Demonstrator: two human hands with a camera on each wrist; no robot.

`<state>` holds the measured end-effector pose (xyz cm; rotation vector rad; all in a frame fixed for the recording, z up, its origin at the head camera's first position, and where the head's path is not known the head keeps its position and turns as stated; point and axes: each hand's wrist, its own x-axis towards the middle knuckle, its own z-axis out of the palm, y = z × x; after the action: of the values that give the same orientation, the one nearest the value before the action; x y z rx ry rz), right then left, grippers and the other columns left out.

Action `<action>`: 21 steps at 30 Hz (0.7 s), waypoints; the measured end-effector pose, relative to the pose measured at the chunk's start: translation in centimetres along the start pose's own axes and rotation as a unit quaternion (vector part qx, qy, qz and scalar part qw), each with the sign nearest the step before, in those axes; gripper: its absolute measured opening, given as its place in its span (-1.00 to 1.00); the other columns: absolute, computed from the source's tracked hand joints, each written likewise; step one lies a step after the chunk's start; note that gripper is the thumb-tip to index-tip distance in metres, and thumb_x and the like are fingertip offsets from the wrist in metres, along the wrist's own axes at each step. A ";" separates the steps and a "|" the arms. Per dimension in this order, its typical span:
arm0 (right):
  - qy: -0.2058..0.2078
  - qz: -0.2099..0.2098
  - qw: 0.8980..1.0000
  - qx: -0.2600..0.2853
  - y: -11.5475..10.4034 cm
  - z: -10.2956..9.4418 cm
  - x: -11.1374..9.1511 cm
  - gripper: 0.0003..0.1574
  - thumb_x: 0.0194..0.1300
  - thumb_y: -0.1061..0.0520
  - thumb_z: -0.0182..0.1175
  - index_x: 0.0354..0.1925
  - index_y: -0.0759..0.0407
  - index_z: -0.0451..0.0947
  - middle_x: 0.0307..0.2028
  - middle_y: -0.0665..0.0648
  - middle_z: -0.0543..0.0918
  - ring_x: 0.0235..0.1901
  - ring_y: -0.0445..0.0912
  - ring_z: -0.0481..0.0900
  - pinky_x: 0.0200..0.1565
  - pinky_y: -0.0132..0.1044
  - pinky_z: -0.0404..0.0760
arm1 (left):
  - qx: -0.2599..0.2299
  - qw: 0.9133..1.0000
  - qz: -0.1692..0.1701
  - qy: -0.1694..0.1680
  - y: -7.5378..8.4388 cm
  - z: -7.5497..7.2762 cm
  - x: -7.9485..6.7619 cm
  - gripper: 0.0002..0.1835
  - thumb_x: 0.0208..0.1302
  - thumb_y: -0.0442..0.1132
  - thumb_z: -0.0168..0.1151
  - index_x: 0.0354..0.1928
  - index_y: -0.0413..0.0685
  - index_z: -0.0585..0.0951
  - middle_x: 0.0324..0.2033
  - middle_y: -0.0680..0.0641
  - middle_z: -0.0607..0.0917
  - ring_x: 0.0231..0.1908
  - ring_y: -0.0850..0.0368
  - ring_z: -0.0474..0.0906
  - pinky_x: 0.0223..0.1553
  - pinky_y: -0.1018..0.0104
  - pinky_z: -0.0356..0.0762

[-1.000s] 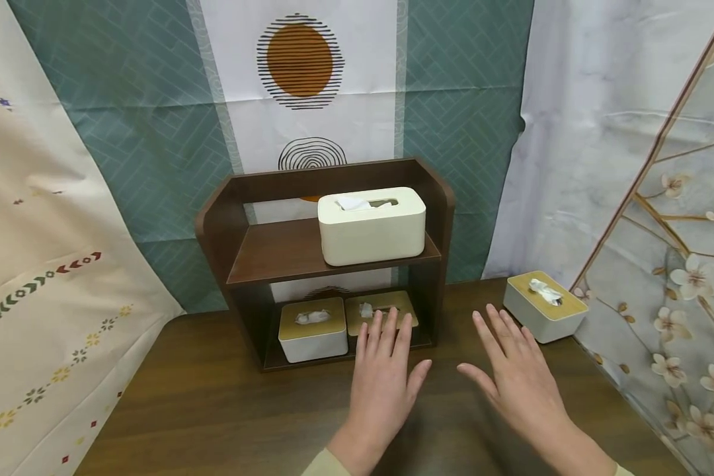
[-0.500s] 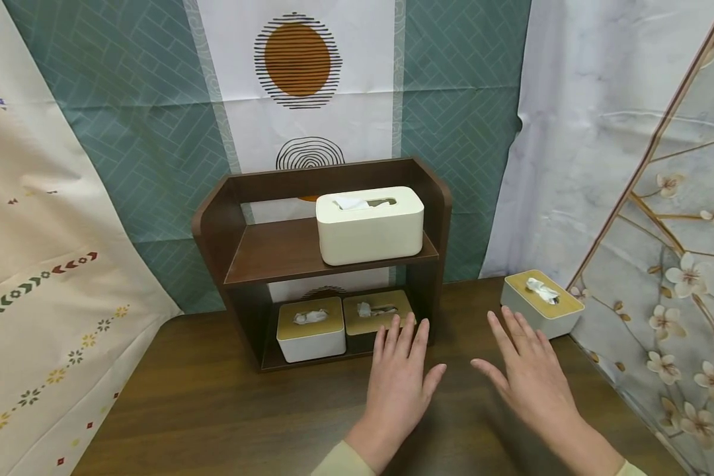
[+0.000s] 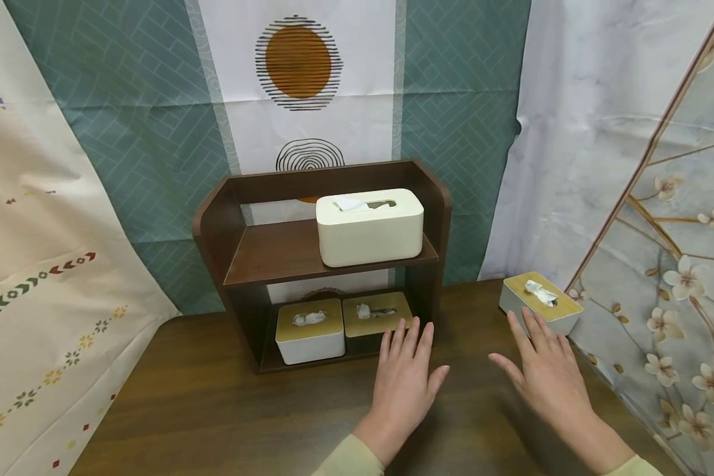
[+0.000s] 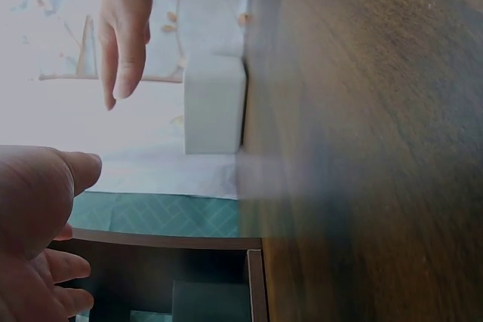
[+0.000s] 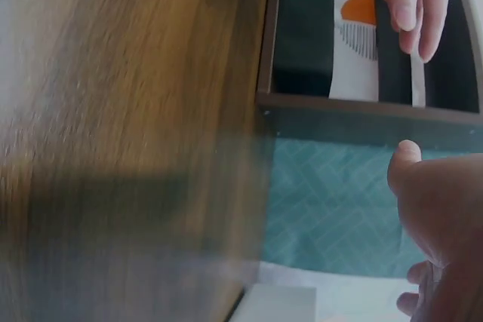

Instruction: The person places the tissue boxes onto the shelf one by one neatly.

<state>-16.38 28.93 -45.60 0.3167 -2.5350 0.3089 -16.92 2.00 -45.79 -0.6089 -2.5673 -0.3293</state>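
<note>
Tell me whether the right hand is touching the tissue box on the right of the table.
Apart. The left wrist view shows a clear gap between the right hand and the tissue box.

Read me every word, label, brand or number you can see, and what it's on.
None. The table box, lower dark box, lower white box, cream box and shelf show no lettering; the hanging cloths carry only printed patterns.

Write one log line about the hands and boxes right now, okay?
left hand: holds nothing | right hand: holds nothing, nearest tabletop box | upper shelf: cream box | lower shelf: two gold-topped boxes
</note>
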 end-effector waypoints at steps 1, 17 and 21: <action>-0.003 0.003 1.000 -0.003 0.2 0.1 0.0 0.14 0.44 -0.23 0.48 0.67 0.31 0.28 0.60 0.51 0.29 0.55 0.48 0.24 0.48 0.54 0.14 | 0.001 1.000 -0.001 -0.004 0.0 0.1 0.0 -0.18 0.61 0.27 0.24 0.70 0.01 0.36 0.63 -0.17 0.39 0.65 -0.22 0.22 0.60 -0.22 0.21; -0.027 0.059 0.997 -0.037 5.8 0.9 1.1 0.09 0.58 -0.28 0.33 0.67 0.34 0.20 0.57 0.63 0.23 0.50 0.61 0.21 0.33 0.68 0.17 | -0.002 0.999 0.007 -0.037 2.4 1.3 1.0 -0.20 0.64 0.30 0.17 0.71 0.08 0.34 0.64 -0.10 0.39 0.66 -0.14 0.23 0.61 -0.16 0.21; -0.030 0.063 0.997 -0.042 6.8 1.5 1.6 0.07 0.56 -0.28 0.35 0.63 0.37 0.24 0.53 0.67 0.27 0.46 0.63 0.24 0.29 0.66 0.23 | -0.009 0.999 0.006 -0.047 2.6 1.4 1.1 -0.20 0.63 0.29 0.20 0.71 0.09 0.34 0.64 -0.10 0.38 0.66 -0.13 0.23 0.61 -0.15 0.22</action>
<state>-20.37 34.65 -46.91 0.1351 -2.6238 0.2423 -17.11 5.17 -46.15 -0.6609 -2.6511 -0.3262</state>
